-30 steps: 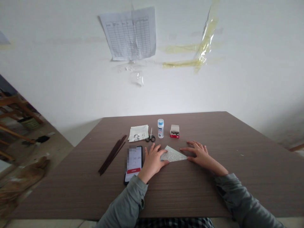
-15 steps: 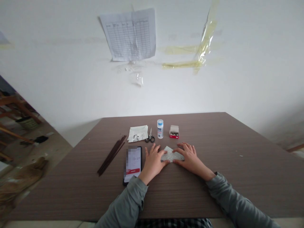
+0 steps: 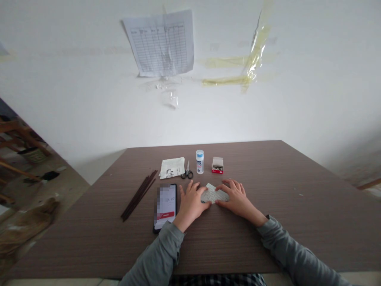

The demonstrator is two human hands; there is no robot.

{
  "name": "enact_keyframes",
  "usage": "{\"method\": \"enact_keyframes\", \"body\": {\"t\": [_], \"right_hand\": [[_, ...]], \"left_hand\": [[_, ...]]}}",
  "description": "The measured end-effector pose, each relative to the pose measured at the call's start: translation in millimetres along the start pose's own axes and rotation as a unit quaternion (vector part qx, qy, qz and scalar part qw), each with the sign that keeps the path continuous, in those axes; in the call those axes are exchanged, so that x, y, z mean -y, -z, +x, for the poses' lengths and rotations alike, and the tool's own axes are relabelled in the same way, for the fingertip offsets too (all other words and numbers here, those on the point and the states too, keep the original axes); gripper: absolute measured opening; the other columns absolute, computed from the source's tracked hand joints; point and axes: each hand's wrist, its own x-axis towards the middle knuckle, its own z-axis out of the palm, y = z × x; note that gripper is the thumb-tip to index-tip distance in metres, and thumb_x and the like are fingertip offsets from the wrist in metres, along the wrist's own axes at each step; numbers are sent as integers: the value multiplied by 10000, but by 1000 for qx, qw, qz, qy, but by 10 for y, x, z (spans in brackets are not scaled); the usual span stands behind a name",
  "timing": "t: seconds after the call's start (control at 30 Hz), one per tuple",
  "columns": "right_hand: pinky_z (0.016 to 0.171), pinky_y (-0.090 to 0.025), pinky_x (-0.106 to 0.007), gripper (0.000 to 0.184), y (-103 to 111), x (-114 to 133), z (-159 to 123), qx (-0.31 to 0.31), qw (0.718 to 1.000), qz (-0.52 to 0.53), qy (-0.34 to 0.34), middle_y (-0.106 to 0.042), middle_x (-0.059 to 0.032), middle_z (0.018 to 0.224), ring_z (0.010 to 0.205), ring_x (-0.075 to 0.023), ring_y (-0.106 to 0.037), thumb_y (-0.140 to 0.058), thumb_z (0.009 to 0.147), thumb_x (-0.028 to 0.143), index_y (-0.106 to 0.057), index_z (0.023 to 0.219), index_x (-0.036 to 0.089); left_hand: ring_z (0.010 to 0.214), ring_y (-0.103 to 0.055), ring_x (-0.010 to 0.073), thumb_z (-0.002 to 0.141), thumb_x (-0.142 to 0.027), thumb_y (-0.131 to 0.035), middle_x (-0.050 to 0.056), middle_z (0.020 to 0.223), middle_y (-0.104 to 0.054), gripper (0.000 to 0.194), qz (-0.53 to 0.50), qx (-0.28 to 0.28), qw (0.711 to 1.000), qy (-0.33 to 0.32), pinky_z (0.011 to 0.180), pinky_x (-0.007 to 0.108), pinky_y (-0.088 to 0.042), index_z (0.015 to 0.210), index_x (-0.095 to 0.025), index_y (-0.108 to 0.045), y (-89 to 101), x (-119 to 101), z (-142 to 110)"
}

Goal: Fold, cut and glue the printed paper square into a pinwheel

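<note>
A small folded piece of printed paper [image 3: 213, 194] lies on the table in front of me, its corner pointing away. My left hand [image 3: 191, 201] grips its left side between thumb and index finger, with the other fingers spread forward. On the right side, my right hand [image 3: 236, 198] pinches the paper the same way, its thumb at the near edge. Both thumbs sit close together. Just beyond the hands stand a white glue bottle [image 3: 200, 163] with a blue cap band and a small open red-and-white box [image 3: 217, 166] of small metallic pieces.
Scissors [image 3: 187, 171] lie beside a stack of printed paper sheets [image 3: 172, 167]. Several thin dark brown sticks [image 3: 139, 195] rest at the left, near a phone [image 3: 165, 207] with a lit screen. The brown table [image 3: 285, 238] meets a white wall with a taped sheet [image 3: 160, 45].
The view has shifted very slightly. Both hands stay on the paper in nearly the same pose.
</note>
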Motion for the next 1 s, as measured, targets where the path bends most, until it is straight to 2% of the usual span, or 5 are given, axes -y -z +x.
{"method": "enact_keyframes", "body": {"t": [0.23, 0.4, 0.57, 0.77, 1.0], "right_hand": [[1571, -352, -852, 434, 145, -60, -8, 26, 999, 8, -27, -764, -74, 1851, 1910, -563, -480, -993, 972, 426, -993, 1405, 453], [1585, -333, -822, 481, 301, -119, -25, 62, 997, 9, -47, -687, -77, 1952, 1970, -520, -395, -931, 1016, 458, -982, 1495, 453], [1581, -316, -838, 516, 415, -187, -19, 83, 995, 20, -51, -652, -80, 1999, 1981, -547, -365, -931, 993, 470, -987, 1505, 443], [1557, -374, -844, 455, 434, -418, 7, 72, 996, 41, -33, -703, -90, 1957, 1926, -566, -459, -939, 956, 450, -1029, 1401, 428], [1557, -407, -828, 405, 411, -592, 30, 71, 996, 50, -26, -727, -106, 1924, 1893, -578, -489, -941, 937, 409, -1059, 1324, 399]], "left_hand": [[1980, -410, 555, 1080, -321, -1006, 168, 1975, -689, 580, 0, 21, 1000, 14, 1585, 959, -235, 1650, -340, -901, 98, 104, -18], [2008, -353, 548, 1093, -335, -1006, 165, 2031, -624, 574, 0, 29, 1000, 13, 1570, 984, -241, 1656, -367, -903, 163, 170, -24], [2032, -285, 540, 1102, -382, -1008, 146, 2078, -564, 577, 11, 47, 999, 19, 1579, 973, -211, 1667, -381, -892, 220, 315, -18], [2023, -292, 568, 1067, -387, -1030, 150, 2089, -547, 585, 23, 47, 998, 18, 1542, 1017, -196, 1638, -387, -902, 309, 467, -27], [2002, -361, 556, 1032, -283, -1049, 140, 2041, -621, 531, 21, 49, 998, 24, 1531, 1011, -220, 1541, -386, -940, 406, 452, -74]]}}
